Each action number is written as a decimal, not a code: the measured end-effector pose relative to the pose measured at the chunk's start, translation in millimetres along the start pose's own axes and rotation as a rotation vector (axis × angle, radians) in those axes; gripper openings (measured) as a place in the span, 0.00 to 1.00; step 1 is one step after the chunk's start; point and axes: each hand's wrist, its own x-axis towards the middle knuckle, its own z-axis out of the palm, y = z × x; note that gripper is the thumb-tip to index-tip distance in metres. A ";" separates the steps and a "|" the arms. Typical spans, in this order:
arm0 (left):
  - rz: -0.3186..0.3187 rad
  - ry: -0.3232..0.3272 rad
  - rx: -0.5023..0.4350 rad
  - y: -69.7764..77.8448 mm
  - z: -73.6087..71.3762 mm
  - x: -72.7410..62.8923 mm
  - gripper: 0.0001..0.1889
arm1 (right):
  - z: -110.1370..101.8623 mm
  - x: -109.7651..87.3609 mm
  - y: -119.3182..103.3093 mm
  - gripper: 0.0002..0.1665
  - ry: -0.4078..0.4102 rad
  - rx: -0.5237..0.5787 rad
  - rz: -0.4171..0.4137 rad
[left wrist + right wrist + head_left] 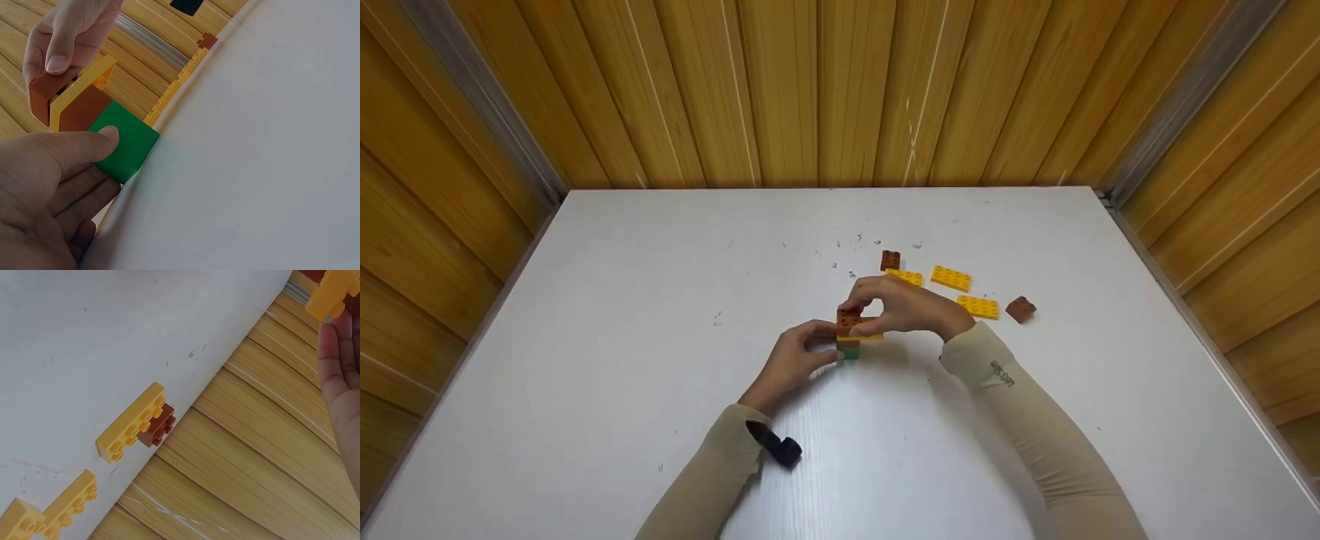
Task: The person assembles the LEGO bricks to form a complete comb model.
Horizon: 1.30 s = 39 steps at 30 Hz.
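Note:
A small stack of toy building bricks stands near the table's middle. Its base is a green brick (128,145), which my left hand (795,356) grips with the thumb on its near face. Above the green lies a brown brick (85,109), then a yellow plate brick (874,328) that overhangs to the right. At the top, my right hand (906,304) pinches another brown brick (44,100) between thumb and fingers. In the left wrist view this brick sits slightly tilted against the yellow plate, with a narrow dark gap between them.
Right of the stack lie several loose yellow plate bricks (951,278) on the white table (660,255). One brown brick (890,260) sits behind them, and another brown brick (1021,309) is farther right. Wood-patterned panels (780,90) rise behind the table.

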 end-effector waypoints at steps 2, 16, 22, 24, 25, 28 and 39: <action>0.001 -0.002 0.000 0.3 0.3 0.1 0.20 | 0.1 -0.6 0.4 0.20 -0.001 0.018 0.012; 0.006 -0.001 0.032 -1.3 -0.2 0.9 0.20 | 1.6 0.6 -0.9 0.17 0.002 0.058 0.066; 0.005 0.006 0.054 -1.6 -1.0 0.1 0.20 | 2.4 3.0 -2.5 0.17 -0.007 0.051 0.091; 0.005 0.011 0.055 -1.8 -1.4 -0.4 0.20 | 2.6 3.8 -2.5 0.17 -0.012 0.055 0.091; 0.004 0.013 0.053 -1.9 -1.5 -0.7 0.20 | 2.7 4.0 -2.3 0.17 -0.013 0.056 0.090; 0.001 0.017 0.059 -2.6 -1.4 -1.0 0.20 | 2.6 4.0 -2.5 0.18 -0.017 0.063 0.088; 0.006 0.007 0.036 -1.2 -0.8 0.1 0.20 | -1.6 4.2 -5.8 0.16 -0.045 0.058 0.107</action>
